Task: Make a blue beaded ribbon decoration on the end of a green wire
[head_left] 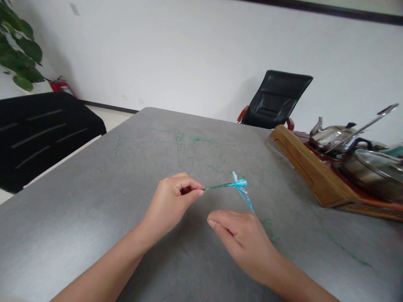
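Note:
Between thumb and fingertips my left hand (173, 196) pinches the thin green stem of a small artificial flower (241, 183). The stem points right, and its head is light blue with petals edged or filled by pearly beads. Two blue strands (247, 200) slant down from the head and pass out of sight at the back of my right hand (241, 239). That hand is closed, thumb against curled fingers, just below the flower. Whatever its fingers hold is hidden from this angle.
Loose green thread (179, 136) lies tangled across the grey table (78, 201). At right, a wooden tea tray (296, 165) carries a metal kettle (336, 134) and a lidded pot (374, 174). A black chair (277, 98) stands beyond; another black chair (47, 134) is at left.

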The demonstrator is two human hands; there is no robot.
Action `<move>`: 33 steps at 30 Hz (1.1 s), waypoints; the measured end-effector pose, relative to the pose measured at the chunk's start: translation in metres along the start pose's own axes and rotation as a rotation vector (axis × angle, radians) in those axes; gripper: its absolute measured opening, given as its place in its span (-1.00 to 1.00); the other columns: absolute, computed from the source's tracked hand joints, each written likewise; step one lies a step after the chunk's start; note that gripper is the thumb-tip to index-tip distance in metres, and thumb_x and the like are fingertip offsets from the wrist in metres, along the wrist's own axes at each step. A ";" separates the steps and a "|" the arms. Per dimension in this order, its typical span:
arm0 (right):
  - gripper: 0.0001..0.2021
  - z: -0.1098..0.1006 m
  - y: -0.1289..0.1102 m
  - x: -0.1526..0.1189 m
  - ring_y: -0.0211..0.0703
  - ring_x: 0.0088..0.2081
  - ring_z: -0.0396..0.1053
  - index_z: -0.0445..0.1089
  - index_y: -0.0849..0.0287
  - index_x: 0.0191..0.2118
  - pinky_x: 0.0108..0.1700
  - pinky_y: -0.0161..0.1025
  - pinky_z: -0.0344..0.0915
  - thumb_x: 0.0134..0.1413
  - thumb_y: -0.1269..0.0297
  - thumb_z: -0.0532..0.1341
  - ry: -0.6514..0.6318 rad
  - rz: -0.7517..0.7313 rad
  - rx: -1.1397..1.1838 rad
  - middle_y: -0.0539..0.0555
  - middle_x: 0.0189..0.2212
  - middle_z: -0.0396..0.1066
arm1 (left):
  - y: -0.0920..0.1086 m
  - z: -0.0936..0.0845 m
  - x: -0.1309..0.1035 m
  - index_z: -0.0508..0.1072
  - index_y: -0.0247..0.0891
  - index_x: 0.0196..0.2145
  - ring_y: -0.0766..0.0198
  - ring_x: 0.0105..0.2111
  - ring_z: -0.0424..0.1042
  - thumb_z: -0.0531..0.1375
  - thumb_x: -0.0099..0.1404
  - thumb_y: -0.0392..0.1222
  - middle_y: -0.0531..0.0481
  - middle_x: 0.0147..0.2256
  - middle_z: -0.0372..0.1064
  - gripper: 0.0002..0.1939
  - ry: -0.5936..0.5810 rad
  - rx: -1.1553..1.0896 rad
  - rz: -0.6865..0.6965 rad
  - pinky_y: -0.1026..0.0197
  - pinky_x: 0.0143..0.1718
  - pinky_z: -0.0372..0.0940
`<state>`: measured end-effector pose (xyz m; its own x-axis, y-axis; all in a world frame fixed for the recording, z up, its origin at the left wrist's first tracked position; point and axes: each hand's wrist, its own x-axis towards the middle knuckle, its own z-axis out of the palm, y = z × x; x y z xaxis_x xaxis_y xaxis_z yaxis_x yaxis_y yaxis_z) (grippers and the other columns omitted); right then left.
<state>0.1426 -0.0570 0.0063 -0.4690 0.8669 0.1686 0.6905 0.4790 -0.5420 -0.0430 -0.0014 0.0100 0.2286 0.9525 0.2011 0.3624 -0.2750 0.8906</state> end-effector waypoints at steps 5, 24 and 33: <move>-0.73 0.001 -0.013 -0.002 -0.27 -0.56 0.23 0.31 0.19 -0.50 -0.47 -0.25 0.00 0.19 0.49 0.01 0.098 -0.127 -0.254 -0.05 -0.62 0.26 | 0.001 0.003 -0.002 0.58 -0.23 -0.44 0.34 -0.48 0.36 0.23 0.21 -0.32 0.06 -0.51 0.40 -0.88 0.038 0.127 0.066 0.29 -0.44 0.19; -0.75 -0.061 -0.004 0.023 -0.22 -0.44 0.44 0.49 0.15 -0.36 -0.41 -0.31 0.15 0.22 0.41 0.08 0.159 -0.168 -0.386 -0.01 -0.48 0.52 | 0.001 0.000 -0.007 0.57 -0.19 -0.30 0.28 -0.40 0.44 0.17 0.31 -0.33 0.05 -0.39 0.42 -0.83 -0.176 0.548 0.282 0.28 -0.40 0.22; -0.82 -0.064 0.021 0.046 -0.21 -0.35 0.47 0.52 0.14 -0.32 -0.31 -0.33 0.20 0.22 0.32 0.16 0.086 0.000 -0.160 -0.03 -0.38 0.56 | 0.002 -0.002 -0.007 0.56 -0.19 -0.32 0.34 -0.41 0.41 0.14 0.34 -0.34 0.07 -0.40 0.39 -0.80 -0.290 0.400 0.363 0.32 -0.40 0.21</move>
<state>0.1711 0.0015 0.0557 -0.4253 0.8721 0.2421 0.7725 0.4892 -0.4050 -0.0452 -0.0080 0.0111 0.6171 0.7301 0.2936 0.5138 -0.6564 0.5524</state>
